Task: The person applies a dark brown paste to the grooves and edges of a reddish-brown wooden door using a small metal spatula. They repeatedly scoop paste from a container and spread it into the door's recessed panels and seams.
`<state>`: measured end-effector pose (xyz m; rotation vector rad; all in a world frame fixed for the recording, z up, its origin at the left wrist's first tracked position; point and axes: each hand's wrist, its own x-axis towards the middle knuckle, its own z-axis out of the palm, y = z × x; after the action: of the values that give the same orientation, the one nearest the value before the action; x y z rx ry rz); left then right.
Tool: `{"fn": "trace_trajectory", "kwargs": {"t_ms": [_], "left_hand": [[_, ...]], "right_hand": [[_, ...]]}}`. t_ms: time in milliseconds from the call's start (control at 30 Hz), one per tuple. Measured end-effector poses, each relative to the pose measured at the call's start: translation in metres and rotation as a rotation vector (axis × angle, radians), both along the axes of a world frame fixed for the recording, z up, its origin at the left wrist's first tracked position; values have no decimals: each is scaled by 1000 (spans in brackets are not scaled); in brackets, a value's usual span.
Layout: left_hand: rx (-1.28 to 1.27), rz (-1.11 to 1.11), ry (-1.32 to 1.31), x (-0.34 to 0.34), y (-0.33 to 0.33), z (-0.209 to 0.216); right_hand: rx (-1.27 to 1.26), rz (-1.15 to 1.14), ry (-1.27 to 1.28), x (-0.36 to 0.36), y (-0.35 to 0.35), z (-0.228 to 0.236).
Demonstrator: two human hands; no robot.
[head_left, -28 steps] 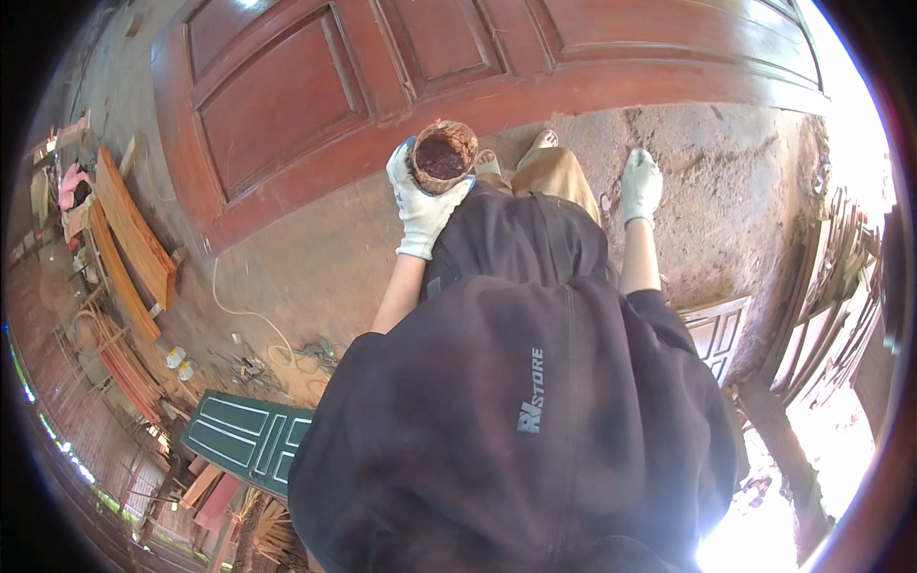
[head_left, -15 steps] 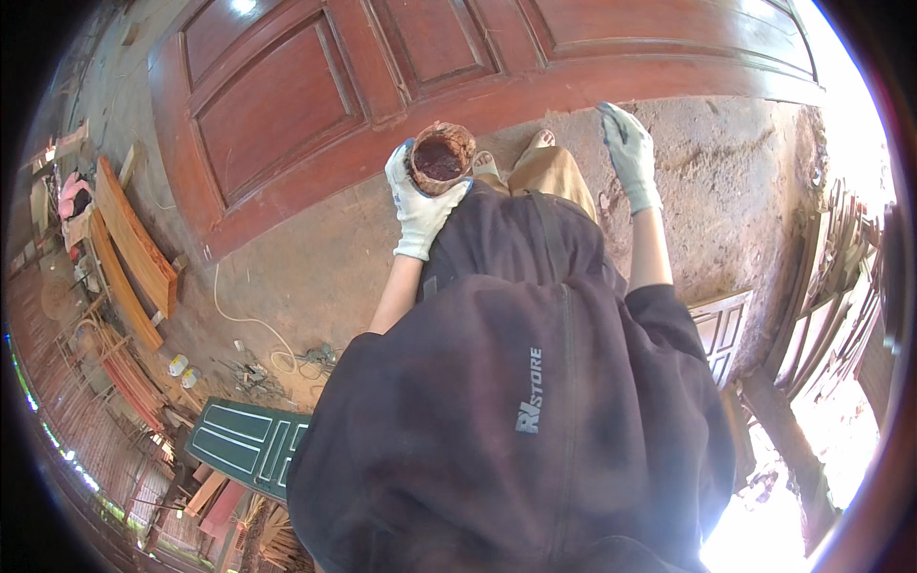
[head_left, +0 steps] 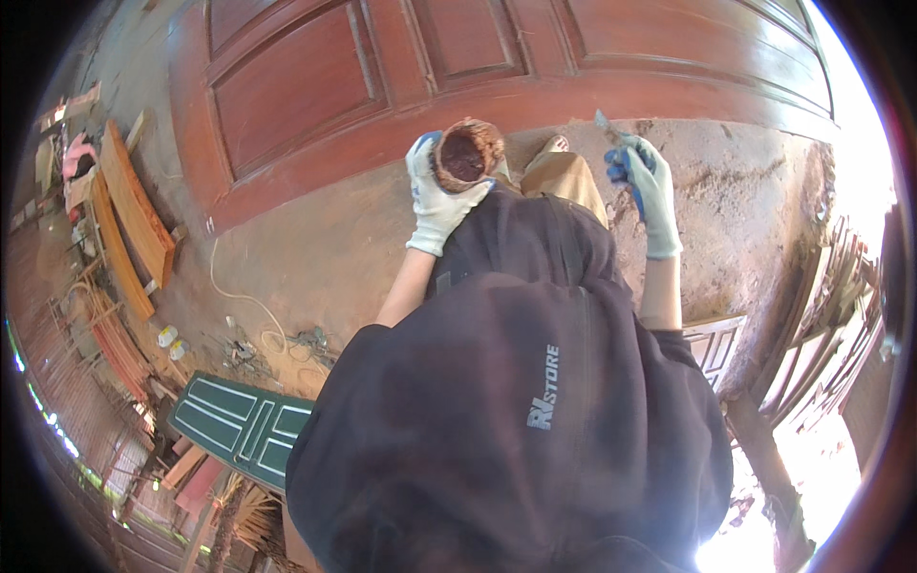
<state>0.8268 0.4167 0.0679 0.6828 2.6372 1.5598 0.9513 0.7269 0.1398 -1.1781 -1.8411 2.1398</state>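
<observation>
My left hand (head_left: 437, 212), in a white and blue work glove, is wrapped round a crusted brown cup (head_left: 489, 145). Dark reddish-brown paste (head_left: 462, 159) lies inside it. Over to the right, my gloved right hand (head_left: 651, 186) is closed on a small putty knife (head_left: 603, 121), whose pale blade points up and away; its handle is mostly hidden by my fingers. Just beyond both hands lies a large red-brown panelled wooden door (head_left: 296, 94). Neither the cup nor the knife touches it.
Long orange-brown planks (head_left: 141, 210) lie at the left, with a pale hose (head_left: 244, 296) on the floor. A green panelled door (head_left: 215, 420) lies at the lower left. Wood pieces (head_left: 831, 329) stand stacked at the right. My feet are close to the red-brown door's near edge.
My right hand has turned and drawn slightly back, its fingers now curled, bringing the putty knife into view. The left hand still holds the cup; the whole view has shifted a little.
</observation>
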Motion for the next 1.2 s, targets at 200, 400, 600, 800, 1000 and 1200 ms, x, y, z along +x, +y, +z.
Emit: {"fn": "trace_trajectory", "kwargs": {"t_ms": [200,400,600,800,1000,1200], "left_hand": [[19,-126,214,-15,4,27],[77,-208,235,-17,27,48],[46,-246,223,-11,34,47],[48,-217,263,-12,33,44],[83,-210,200,-9,34,40],[65,-186,216,-9,36,37]], "right_hand": [[787,655,200,-45,-103,94],[1171,837,-61,-67,-114,80],[1494,918,43,-74,-115,60],[1247,925,68,-80,-106,50],[982,805,71,-77,-102,59],[1142,639,62,-72,-102,59]]}}
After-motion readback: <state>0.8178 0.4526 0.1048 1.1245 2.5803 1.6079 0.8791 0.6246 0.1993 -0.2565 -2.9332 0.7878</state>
